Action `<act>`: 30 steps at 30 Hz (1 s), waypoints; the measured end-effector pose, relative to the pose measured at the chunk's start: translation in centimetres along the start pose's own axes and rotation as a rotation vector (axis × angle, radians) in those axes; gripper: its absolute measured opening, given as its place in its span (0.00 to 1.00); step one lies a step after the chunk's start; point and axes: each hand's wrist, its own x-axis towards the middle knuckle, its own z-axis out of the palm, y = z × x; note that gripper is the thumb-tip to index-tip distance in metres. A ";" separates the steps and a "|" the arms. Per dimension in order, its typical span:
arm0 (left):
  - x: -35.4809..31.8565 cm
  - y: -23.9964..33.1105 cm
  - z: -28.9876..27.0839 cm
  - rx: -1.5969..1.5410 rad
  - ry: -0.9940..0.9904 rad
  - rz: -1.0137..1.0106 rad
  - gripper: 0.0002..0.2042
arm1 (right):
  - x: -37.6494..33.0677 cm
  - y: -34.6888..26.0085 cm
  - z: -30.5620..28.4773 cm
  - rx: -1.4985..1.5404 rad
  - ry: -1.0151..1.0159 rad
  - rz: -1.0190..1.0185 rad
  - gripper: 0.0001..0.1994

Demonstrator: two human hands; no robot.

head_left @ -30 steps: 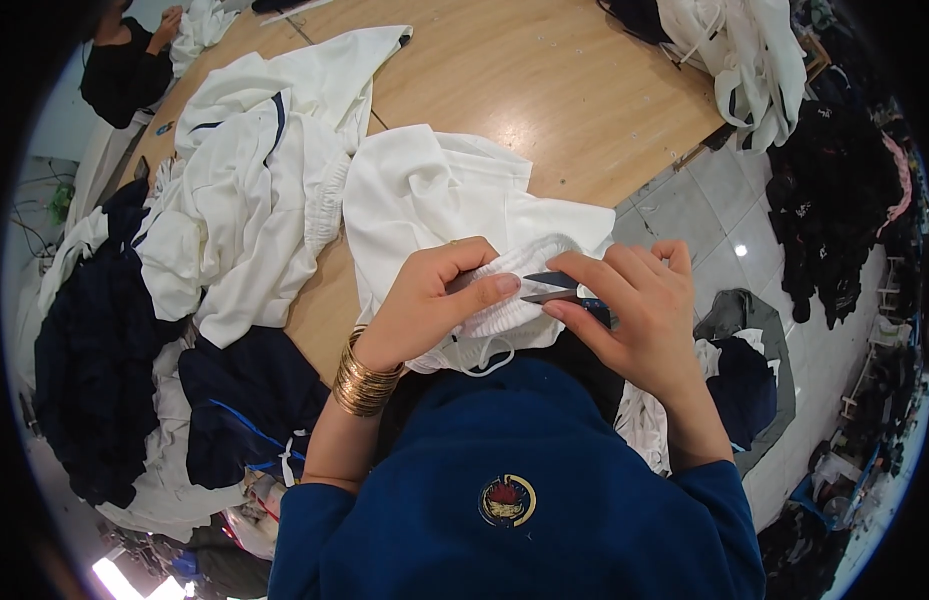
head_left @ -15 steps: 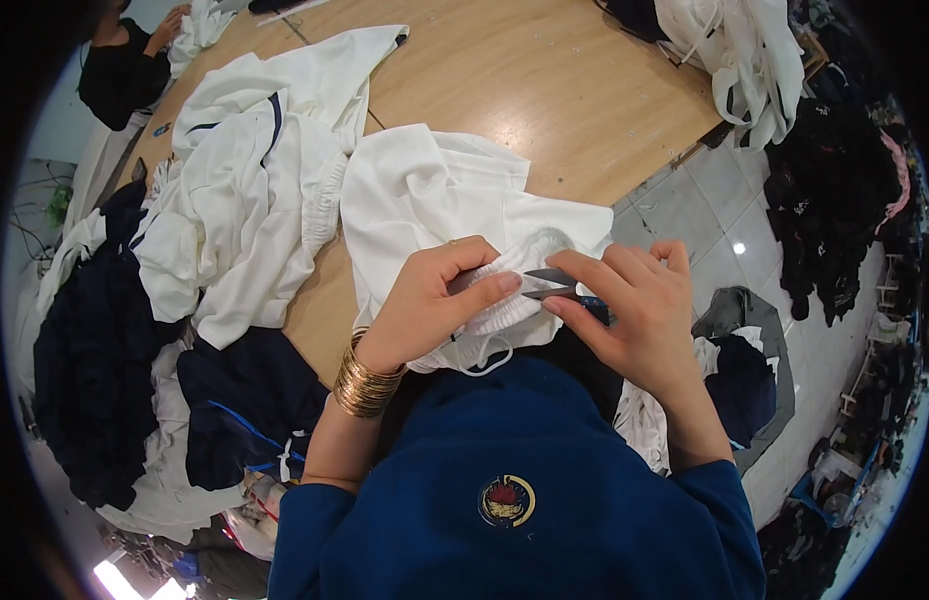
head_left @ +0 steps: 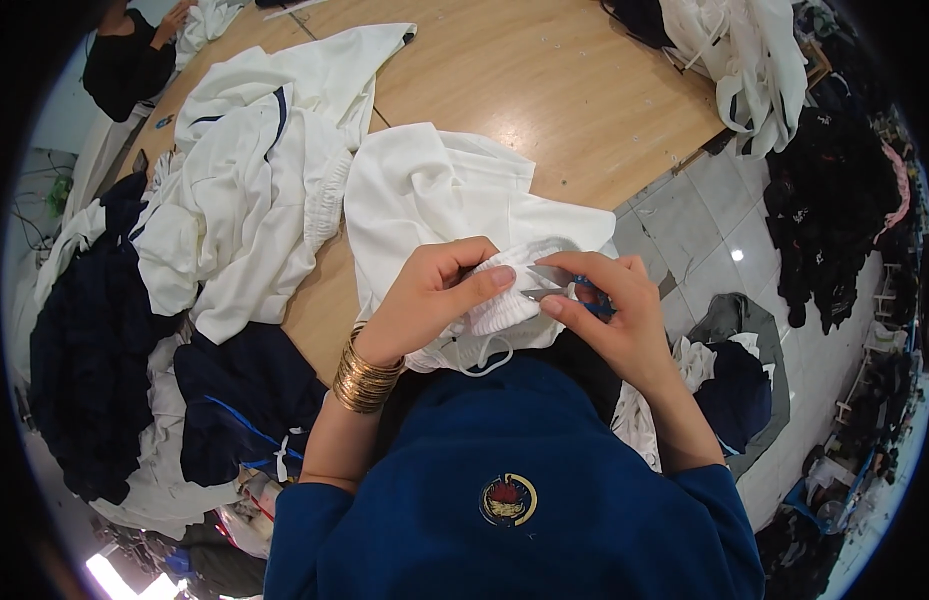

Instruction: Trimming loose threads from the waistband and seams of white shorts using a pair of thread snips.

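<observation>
**Snips sitting right at the waistband edge, both hands crowded together**

Head view, the only one here: the white garment (head_left: 434, 200) lies spread on the wooden worktop (head_left: 584, 90), and its ribbed elastic waistband (head_left: 499, 300) is pulled up toward the person, just off the near worktop edge. The left hand (head_left: 424, 300) has its grip clamped on that waistband, thumb on top and fingers curled under, bunching the rib into a little hump. The right hand (head_left: 614, 310) comes in from the other side with its grip closed around a small pair of thread snips (head_left: 554, 285) with a blue handle, metal tips pointing left at the waistband.

The bit that matters: the snips' long axis runs roughly left-right, tips touching or just beside the bunched rib, right next to the left thumb. So the fabric lies immediately to the left of the right-hand grip, and the left hand is the one actually on it. I can't tell if the blades are open or shut, too small. A white drawstring loop (head_left: 479, 360) hangs below the band, against the blue top.

Around it: a pile of more white garments (head_left: 254, 190) lies to the left, dark navy garments (head_left: 84, 340) hang over the left worktop edge, and another person in black (head_left: 124, 65) sits at the far corner, well apart.
</observation>
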 end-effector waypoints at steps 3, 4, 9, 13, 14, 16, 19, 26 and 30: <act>0.0 -0.1 -0.1 0.018 0.006 -0.003 0.11 | -0.1 -0.4 0.1 0.011 -0.038 0.077 0.15; 0.0 -0.1 -0.1 0.034 0.006 -0.006 0.11 | -0.1 -0.4 0.0 0.106 -0.040 0.130 0.15; 0.0 -0.7 0.0 0.031 -0.020 -0.011 0.11 | -0.1 0.0 0.4 0.717 -0.054 0.358 0.14; -0.1 -0.5 0.1 0.021 0.003 0.000 0.11 | 0.0 -0.1 -0.6 0.104 0.048 0.112 0.14; -0.1 -0.6 0.0 0.020 0.007 -0.001 0.11 | 0.0 -0.2 -0.9 -0.087 0.027 0.002 0.14; 0.0 -0.7 0.0 -0.022 -0.009 -0.006 0.10 | -0.1 0.0 -0.9 -0.166 0.019 -0.091 0.14; 0.0 -0.8 0.0 -0.026 -0.004 0.002 0.10 | -0.1 -0.1 -0.9 -0.284 -0.004 -0.200 0.14; -0.1 -0.9 0.1 -0.028 -0.007 0.017 0.10 | -0.2 -0.4 -1.4 -0.237 -0.023 -0.150 0.15; -0.1 -1.0 -0.1 -0.006 -0.019 0.035 0.10 | -0.2 -0.5 -1.2 -0.293 0.025 -0.167 0.15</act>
